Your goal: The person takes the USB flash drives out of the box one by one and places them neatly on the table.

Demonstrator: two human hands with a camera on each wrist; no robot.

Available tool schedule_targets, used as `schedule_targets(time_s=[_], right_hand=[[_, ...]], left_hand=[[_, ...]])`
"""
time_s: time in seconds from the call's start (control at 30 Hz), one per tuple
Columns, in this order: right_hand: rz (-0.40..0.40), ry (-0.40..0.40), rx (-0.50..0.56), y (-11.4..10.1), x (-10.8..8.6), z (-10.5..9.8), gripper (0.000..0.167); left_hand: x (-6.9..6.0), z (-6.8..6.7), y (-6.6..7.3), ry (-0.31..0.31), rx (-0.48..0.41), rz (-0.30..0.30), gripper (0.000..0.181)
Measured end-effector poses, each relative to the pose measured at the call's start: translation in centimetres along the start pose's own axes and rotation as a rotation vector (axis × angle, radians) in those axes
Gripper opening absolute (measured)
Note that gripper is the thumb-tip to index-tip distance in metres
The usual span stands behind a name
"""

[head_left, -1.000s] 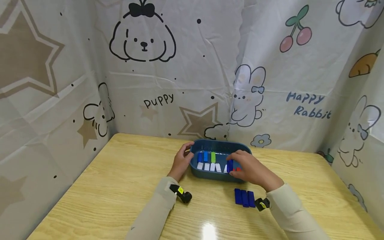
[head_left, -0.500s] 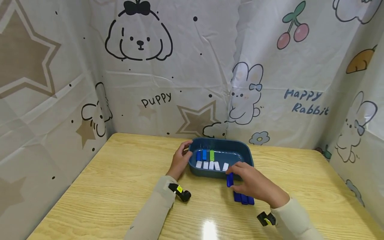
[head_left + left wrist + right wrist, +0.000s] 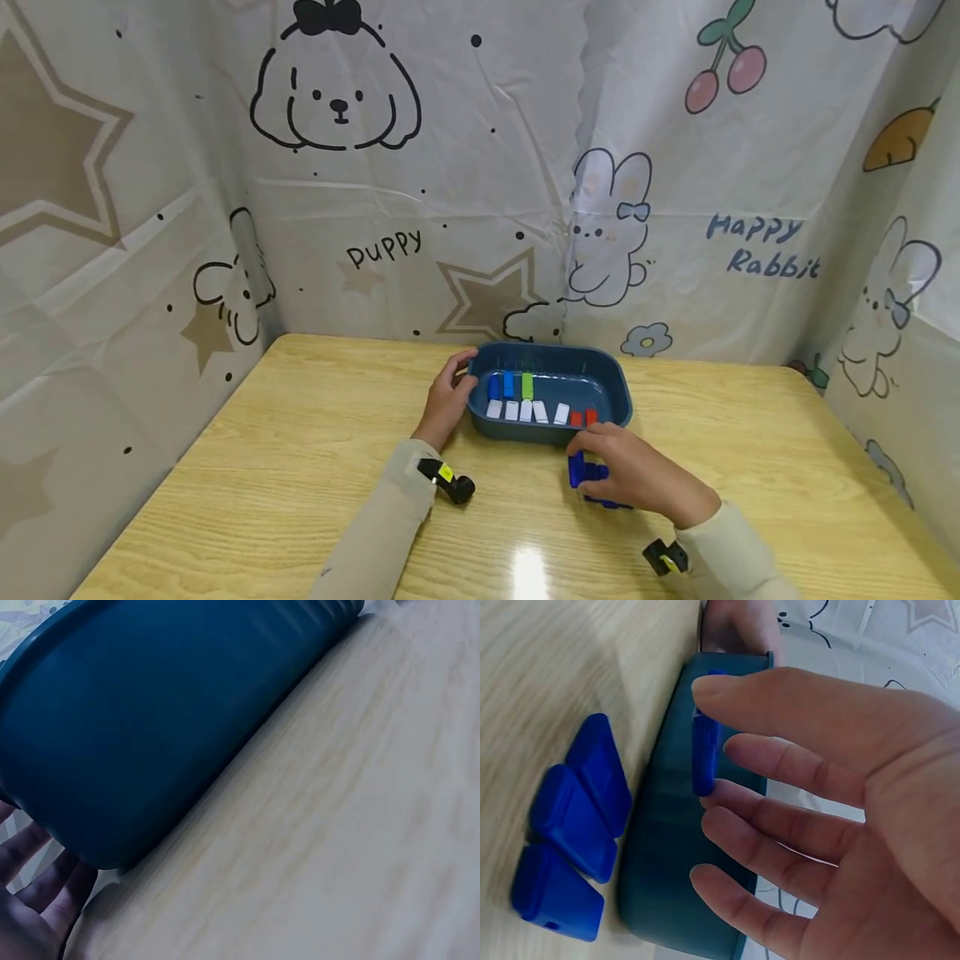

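Note:
At the left end of a dark teal plastic basin [image 3: 551,432], my left hand [image 3: 445,406] rests with fingers against the outer wall and thumb near the rim. Its fingers look fairly straight in the left wrist view. My right hand [image 3: 648,475] pinches a small blue plastic block [image 3: 705,746] between thumb and fingertips, just in front of the basin. Beside it, several similar blue blocks [image 3: 576,821] lie side by side on the table, partly covered by the hand in the head view.
Inside the basin lie a row of white blocks [image 3: 562,413], two red blocks [image 3: 591,416], two blue ones [image 3: 508,385] and a green block [image 3: 527,386]. A wooden table [image 3: 300,467] carries everything. Patterned cloth [image 3: 480,167] hangs behind and at the sides.
My right hand has carried the blue block from over the basin toward me, down to the blue blocks on the table. Red blocks now show in the basin. My left hand stays put.

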State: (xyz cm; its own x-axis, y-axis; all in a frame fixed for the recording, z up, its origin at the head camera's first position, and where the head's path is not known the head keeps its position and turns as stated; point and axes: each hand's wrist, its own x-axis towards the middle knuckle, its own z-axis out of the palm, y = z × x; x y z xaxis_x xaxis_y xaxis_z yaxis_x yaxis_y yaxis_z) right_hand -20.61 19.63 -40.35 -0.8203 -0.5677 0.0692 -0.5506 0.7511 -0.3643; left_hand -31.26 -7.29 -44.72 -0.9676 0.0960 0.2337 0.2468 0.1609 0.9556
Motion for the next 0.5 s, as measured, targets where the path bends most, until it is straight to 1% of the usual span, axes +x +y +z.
schedule_targets(time_s=[0.07, 0.3, 0.5], right_hand=[[-0.004, -0.001, -0.007, 0.1, 0.1, 0.1, 0.034], [-0.005, -0.008, -0.019, 0.4, 0.2, 0.6, 0.036], [0.018, -0.018, -0.026, 0.6, 0.3, 1.2, 0.035]], left_hand=[[0.1, 0.0, -0.1, 0.006, 0.001, 0.001, 0.044], [1.8, 0.4, -3.8, 0.024, -0.019, -0.005, 0.043], [1.7, 0.7, -3.8, 0.044, -0.005, 0.002, 0.041]])
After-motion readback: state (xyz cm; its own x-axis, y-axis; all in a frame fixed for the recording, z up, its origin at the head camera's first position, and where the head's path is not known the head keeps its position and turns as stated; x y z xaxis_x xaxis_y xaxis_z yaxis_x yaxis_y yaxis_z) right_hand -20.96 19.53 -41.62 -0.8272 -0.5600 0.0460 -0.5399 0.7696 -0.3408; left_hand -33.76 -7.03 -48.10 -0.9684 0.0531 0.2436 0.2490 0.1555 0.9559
